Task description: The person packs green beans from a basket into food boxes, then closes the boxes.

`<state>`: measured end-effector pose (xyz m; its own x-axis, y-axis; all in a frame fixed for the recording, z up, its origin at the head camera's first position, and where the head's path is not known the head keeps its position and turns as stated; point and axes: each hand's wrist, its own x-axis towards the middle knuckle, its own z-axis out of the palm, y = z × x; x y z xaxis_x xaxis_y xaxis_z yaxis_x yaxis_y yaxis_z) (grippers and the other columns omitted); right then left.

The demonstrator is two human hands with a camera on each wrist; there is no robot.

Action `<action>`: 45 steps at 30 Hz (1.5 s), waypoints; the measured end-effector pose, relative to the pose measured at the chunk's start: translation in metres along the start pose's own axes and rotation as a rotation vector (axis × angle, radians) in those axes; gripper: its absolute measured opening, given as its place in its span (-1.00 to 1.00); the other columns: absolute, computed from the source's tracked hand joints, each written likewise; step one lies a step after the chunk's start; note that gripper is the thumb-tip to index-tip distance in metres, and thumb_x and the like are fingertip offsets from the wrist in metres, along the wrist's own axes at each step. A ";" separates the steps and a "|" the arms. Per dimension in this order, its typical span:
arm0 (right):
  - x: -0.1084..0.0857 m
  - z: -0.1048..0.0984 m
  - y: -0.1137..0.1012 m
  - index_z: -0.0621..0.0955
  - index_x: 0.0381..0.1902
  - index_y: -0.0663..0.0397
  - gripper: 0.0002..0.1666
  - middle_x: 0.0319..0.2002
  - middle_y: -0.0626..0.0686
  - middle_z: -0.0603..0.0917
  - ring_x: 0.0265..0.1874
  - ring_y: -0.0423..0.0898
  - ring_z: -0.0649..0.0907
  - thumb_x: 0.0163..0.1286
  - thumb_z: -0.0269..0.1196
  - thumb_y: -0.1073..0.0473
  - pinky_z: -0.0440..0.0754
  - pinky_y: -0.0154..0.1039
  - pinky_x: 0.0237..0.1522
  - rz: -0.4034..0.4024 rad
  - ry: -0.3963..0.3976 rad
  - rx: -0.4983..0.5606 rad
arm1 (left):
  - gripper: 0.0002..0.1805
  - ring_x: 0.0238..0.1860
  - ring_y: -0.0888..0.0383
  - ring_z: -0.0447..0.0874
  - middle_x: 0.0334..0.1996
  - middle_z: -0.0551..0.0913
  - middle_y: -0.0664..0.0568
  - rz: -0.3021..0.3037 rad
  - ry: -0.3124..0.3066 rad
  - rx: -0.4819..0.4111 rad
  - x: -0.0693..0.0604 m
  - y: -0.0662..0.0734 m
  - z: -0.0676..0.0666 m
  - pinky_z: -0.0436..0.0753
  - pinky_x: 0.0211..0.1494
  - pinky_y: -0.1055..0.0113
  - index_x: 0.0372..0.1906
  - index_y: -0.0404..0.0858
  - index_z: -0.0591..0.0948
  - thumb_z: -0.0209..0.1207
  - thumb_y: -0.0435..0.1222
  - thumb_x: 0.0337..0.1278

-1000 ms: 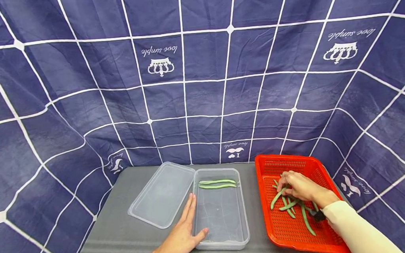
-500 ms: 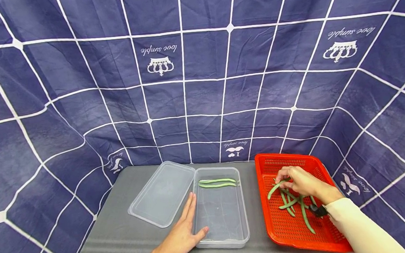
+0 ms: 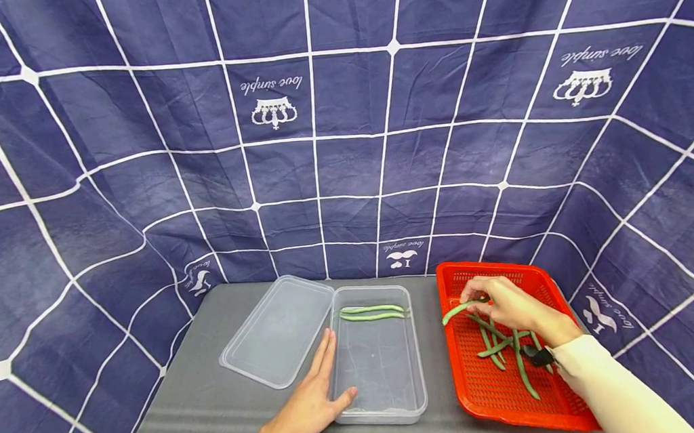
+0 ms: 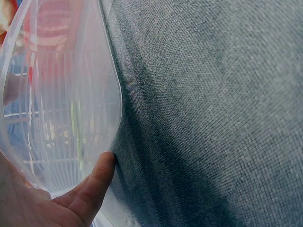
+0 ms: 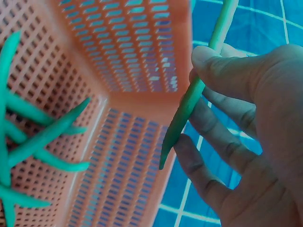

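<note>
The clear container is the landmark here. The left hand lies along the side of it nearest the lid, fingers extended and gripping nothing, the thumb reaching over the near corner; presumably the hand is there to steady a light box. From the left wrist view a fingertip appears to meet the outer wall, though the cloudy plastic makes it hard to tell how firmly it presses.

The lid lies flat to the left of the container, off it, which leaves the top uncovered. Inside, two green beans lie side by side across the width at the far end, an arrangement that looks deliberate and keeps the nearer floor bare.

To the right of the container, a little apart, sits the red basket, with more loose beans crossing one another on its mesh floor. Above that basket the right hand pinches one green bean between thumb and fingers. The bean sticks out from the fingertips on the container's side, its free end at about the basket rim facing the container. Gripping it partway along probably keeps the slim pod from swinging.
</note>
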<state>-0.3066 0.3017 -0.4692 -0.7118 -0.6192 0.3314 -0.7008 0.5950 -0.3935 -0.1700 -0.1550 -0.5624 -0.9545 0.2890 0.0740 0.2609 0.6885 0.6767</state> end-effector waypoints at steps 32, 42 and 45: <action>0.074 0.037 -0.076 0.95 -0.02 -0.27 -0.74 -0.16 -0.25 0.85 -0.27 -0.22 0.77 0.46 0.64 0.24 0.67 -0.33 -0.25 0.061 -0.009 -0.133 | 0.30 0.95 -0.14 0.05 1.00 -0.19 -0.04 -0.006 -0.008 -0.016 0.000 0.001 -0.001 0.36 0.85 -0.32 0.99 -0.08 -0.17 0.47 0.08 0.54; 0.094 0.059 -0.085 0.95 -0.01 -0.26 -0.76 -0.20 -0.24 0.86 -0.24 -0.18 0.83 0.45 0.64 0.20 0.73 -0.24 -0.26 0.082 -0.006 -0.146 | 0.31 0.95 -0.13 0.05 1.00 -0.17 -0.08 -0.007 -0.002 0.000 0.000 0.001 0.000 0.36 0.85 -0.31 0.99 -0.08 -0.17 0.47 0.09 0.54; 0.100 0.066 -0.085 0.95 -0.02 -0.25 -0.77 -0.24 -0.25 0.87 -0.25 -0.17 0.83 0.44 0.63 0.19 0.71 -0.26 -0.27 0.087 -0.019 -0.129 | 0.31 0.95 -0.15 0.06 1.00 -0.17 -0.08 -0.006 -0.002 -0.006 0.000 0.001 0.000 0.36 0.85 -0.33 0.99 -0.07 -0.17 0.47 0.08 0.54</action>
<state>-0.3148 0.1552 -0.4591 -0.7700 -0.5713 0.2842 -0.6375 0.7069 -0.3063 -0.1701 -0.1543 -0.5611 -0.9557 0.2865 0.0681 0.2543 0.6862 0.6815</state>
